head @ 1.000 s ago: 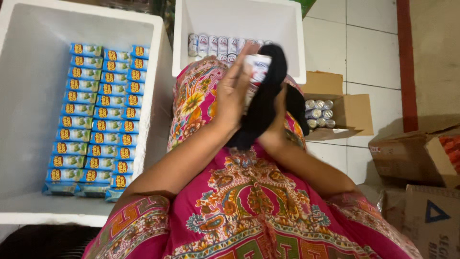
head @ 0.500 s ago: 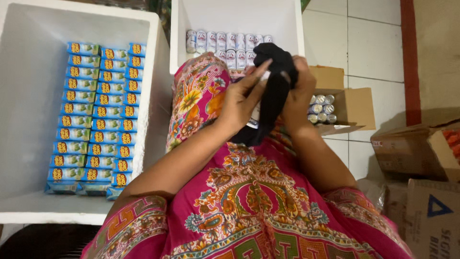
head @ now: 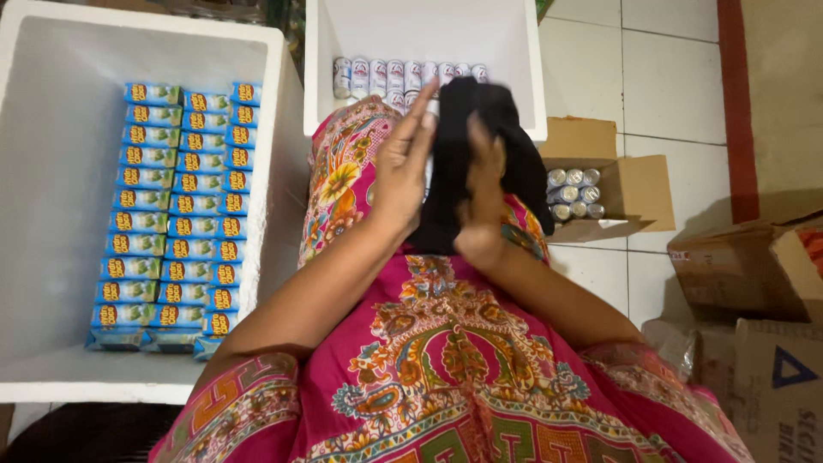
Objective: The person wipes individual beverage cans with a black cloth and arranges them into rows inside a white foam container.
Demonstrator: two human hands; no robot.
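Observation:
A black cloth (head: 517, 154) hangs bunched between my two hands, above my lap in a pink patterned dress (head: 429, 360). My left hand (head: 399, 171) presses flat against the cloth's left side, fingers straight and pointing up. On the cloth's front, my right hand (head: 482, 206) grips it with the fingers partly sunk into the folds. Whatever the cloth is wrapped around is hidden.
A white foam box (head: 51, 129) at left holds rows of blue drink cartons (head: 176, 214). A second foam box (head: 514, 51) ahead holds a row of cans (head: 386, 75). An open cardboard box (head: 634, 184) with small cans (head: 573, 193) sits on the tile floor at right, near more cardboard boxes (head: 737, 266).
A white can showed between my hands one second ago; the cloth now covers it. My right hand has moved from behind the cloth to its front.

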